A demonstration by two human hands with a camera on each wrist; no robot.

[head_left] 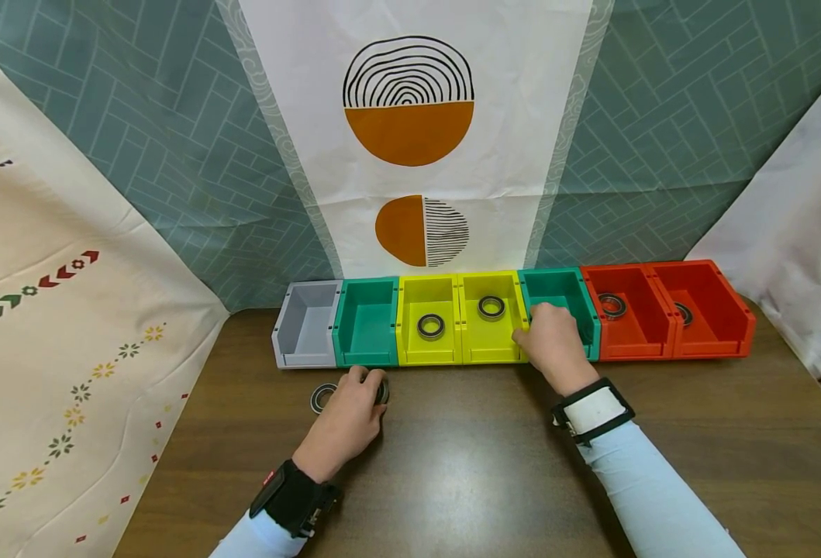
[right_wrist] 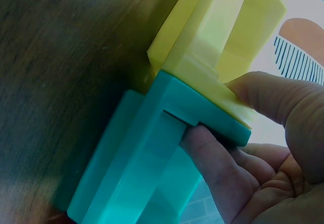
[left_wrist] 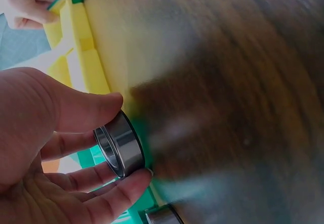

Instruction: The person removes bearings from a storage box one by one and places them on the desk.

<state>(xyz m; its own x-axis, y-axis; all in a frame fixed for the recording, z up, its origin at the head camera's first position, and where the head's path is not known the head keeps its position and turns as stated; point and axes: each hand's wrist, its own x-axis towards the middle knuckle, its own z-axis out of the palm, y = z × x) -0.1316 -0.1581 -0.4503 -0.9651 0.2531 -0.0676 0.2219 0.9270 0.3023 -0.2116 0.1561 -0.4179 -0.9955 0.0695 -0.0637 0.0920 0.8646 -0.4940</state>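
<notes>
Between thumb and fingers, my left hand [head_left: 346, 418] pinches a metal ball bearing [left_wrist: 126, 145], held on edge just in front of the left green bin [head_left: 368, 318]. Beside it on the table lies a second bearing [head_left: 322, 397], partly cut off in the left wrist view. My right hand [head_left: 557, 345] grips the adjoining walls of the right yellow bin [head_left: 494, 353] and the right green bin [right_wrist: 126, 183]. Its thumb is on the yellow side and its fingers reach into the green bin, whose inside is partly hidden in the head view. One bearing [head_left: 491, 308] lies in that yellow bin.
The bins stand in a row along the back. The left yellow bin [head_left: 429, 354] holds a bearing [head_left: 430, 326]. Two red bins [head_left: 633, 349] at the right each contain a bearing. A grey bin [head_left: 305, 360] ends the row at left. Patterned cloth [head_left: 410, 232] hangs behind.
</notes>
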